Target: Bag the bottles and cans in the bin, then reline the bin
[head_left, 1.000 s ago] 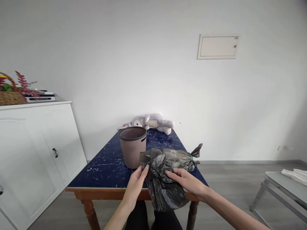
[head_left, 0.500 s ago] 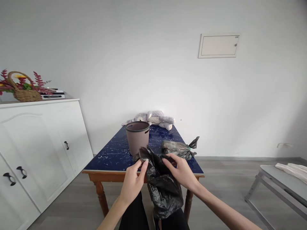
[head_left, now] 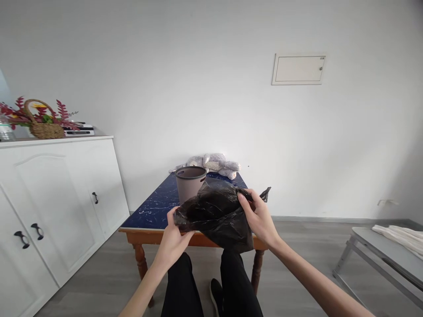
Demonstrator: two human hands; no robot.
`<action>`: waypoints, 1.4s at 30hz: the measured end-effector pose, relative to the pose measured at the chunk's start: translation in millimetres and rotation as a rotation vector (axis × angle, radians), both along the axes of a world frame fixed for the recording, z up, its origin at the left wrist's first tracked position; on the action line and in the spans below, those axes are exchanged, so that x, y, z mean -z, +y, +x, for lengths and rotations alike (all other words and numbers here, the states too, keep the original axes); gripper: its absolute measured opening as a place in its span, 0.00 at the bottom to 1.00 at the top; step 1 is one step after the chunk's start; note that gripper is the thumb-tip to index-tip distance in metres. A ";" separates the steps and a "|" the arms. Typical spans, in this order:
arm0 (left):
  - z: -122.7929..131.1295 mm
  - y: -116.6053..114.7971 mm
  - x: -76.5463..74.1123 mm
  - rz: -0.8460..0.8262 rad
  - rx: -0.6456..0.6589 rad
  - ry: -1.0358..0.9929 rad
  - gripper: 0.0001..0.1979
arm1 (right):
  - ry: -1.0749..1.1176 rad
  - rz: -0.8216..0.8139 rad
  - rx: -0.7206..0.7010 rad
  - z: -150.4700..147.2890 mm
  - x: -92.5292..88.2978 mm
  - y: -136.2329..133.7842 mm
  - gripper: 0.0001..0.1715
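Note:
Both my hands hold a black plastic bag (head_left: 214, 213) spread out in the air above the near edge of the blue marbled table (head_left: 155, 211). My left hand (head_left: 173, 235) pinches its left edge, and my right hand (head_left: 259, 215) grips its right edge. Behind the bag a brown-grey bin (head_left: 189, 181) stands upright on the table. A second black bag tip (head_left: 265, 193) pokes out behind my right hand; the rest of it is hidden.
A grey plush toy (head_left: 214, 163) lies at the table's far end against the wall. A white cabinet (head_left: 49, 207) stands at left with a flower basket (head_left: 41, 123) on top. A grey low table (head_left: 386, 253) with white cloth is at right. My legs are under the table edge.
The black bag has been lifted off my lap and pulled open between my hands. My hands moved apart, and the view backed away from the table.

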State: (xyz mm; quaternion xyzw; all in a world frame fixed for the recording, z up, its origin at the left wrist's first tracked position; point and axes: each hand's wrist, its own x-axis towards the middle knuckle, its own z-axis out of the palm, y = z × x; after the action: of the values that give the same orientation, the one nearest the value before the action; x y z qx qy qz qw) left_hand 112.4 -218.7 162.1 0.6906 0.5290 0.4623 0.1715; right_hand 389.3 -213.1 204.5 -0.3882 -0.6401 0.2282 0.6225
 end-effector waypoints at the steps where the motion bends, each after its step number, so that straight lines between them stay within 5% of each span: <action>1: 4.4 -1.8 -7.1 0.038 0.023 -0.001 0.32 | -0.004 0.008 -0.001 0.6 -1.9 -2.0 0.23; 5: 13.6 -13.8 -30.7 0.057 0.045 0.006 0.17 | 0.001 -0.012 0.043 11.1 -2.9 -6.9 0.26; 14: -17.5 -41.1 -38.8 -0.025 -0.009 -0.083 0.20 | 0.169 -0.166 0.214 47.2 25.2 -6.1 0.33; 18: -16.6 -52.1 -42.4 -0.163 0.148 -0.226 0.20 | 0.175 -0.183 0.253 58.7 43.6 -2.5 0.36; 23: -22.9 -65.2 -50.3 -0.176 0.304 -0.415 0.18 | 0.057 -0.183 0.176 69.6 71.0 -8.6 0.36; 27: -30.8 -72.1 -59.9 -0.078 0.246 -0.496 0.22 | -0.085 -0.235 0.080 82.1 87.8 -22.7 0.32; 32: -15.4 -78.3 -76.8 -0.077 0.219 -0.393 0.26 | -0.209 -0.151 0.034 59.1 53.1 -57.1 0.34; 37: 15.0 -79.9 -94.9 -0.073 0.273 -0.253 0.20 | -0.328 -0.056 -0.306 -13.4 3.7 -88.4 0.22; 40: 25.5 -83.9 -102.0 -0.081 0.327 -0.310 0.15 | -0.373 -0.090 -0.441 -45.7 7.6 -91.8 0.27; 42: 27.4 -88.2 -103.9 -0.126 0.355 -0.383 0.13 | -0.421 -0.149 -0.493 -56.4 17.6 -89.8 0.20</action>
State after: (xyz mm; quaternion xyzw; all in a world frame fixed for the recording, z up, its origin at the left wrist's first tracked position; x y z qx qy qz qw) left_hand 139.8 -306.9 266.0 0.6607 0.3851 0.5134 0.3894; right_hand 332.9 -302.9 186.9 -0.3049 -0.8108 0.3329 0.3726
